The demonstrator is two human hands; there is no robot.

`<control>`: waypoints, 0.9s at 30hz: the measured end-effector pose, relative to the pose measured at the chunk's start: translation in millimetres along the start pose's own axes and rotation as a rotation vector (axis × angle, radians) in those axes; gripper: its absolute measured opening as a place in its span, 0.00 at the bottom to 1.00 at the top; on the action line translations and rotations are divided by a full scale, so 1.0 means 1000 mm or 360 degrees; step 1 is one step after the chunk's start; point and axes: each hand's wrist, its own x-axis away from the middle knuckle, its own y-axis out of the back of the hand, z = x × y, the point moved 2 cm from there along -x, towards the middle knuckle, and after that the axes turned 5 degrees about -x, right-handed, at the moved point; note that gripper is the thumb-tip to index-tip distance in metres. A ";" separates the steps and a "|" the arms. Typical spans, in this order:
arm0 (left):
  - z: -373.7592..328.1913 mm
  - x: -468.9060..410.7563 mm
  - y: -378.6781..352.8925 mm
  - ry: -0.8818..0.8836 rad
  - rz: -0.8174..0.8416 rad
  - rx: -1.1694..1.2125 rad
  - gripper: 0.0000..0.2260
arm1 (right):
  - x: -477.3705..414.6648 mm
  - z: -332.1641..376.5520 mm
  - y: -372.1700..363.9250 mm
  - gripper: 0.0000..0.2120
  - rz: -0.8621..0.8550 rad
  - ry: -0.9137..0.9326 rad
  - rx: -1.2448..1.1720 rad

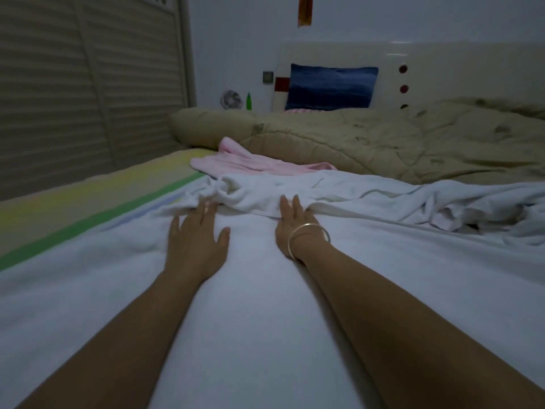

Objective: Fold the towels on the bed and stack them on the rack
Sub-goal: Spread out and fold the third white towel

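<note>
Two hands flat on the white towel [250, 305], which lies spread across the near part of the bed. Left hand [196, 240]: fingers straight and splayed, palm pressing cloth, gripping nothing. Right hand [292, 228]: fingers straight, tips at the towel's bunched far edge, bangle [309, 234] on wrist. Pink towel [250, 162] crumpled just beyond, against beige quilt [368, 143]. Striped sheet [88, 208] at left.

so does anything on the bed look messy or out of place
Nothing spilled or damaged. The white towel lies flat under the left hand and right hand, but its far end is bunched up, and the pink towel behind it lies crumpled.
</note>
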 end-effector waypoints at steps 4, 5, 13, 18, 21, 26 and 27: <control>0.014 0.029 0.022 -0.0029 -0.0244 0.0340 0.17 | 0.010 0.022 0.010 0.31 -0.0035 -0.0256 0.0482; 0.022 0.034 0.029 -0.0014 -0.0271 0.0336 0.14 | 0.014 0.029 0.015 0.29 -0.0130 -0.0265 0.0581; 0.145 0.072 0.084 0.0398 -0.0015 -0.0352 0.28 | 0.023 0.162 0.034 0.32 -0.0428 0.0334 0.0043; 0.154 0.085 0.080 0.0412 -0.0007 -0.0272 0.23 | -0.007 0.214 0.020 0.30 -0.0246 0.0578 0.0761; 0.158 0.085 0.076 0.0226 -0.0171 -0.0056 0.15 | -0.017 0.198 0.019 0.25 -0.0074 0.0379 0.1020; 0.143 0.085 0.101 -0.0009 -0.0498 0.0081 0.15 | 0.020 0.167 0.035 0.07 -0.0461 0.0764 0.0579; 0.140 0.088 0.108 -0.0046 -0.0502 0.0109 0.14 | 0.039 0.159 0.038 0.04 -0.0388 0.0767 0.0556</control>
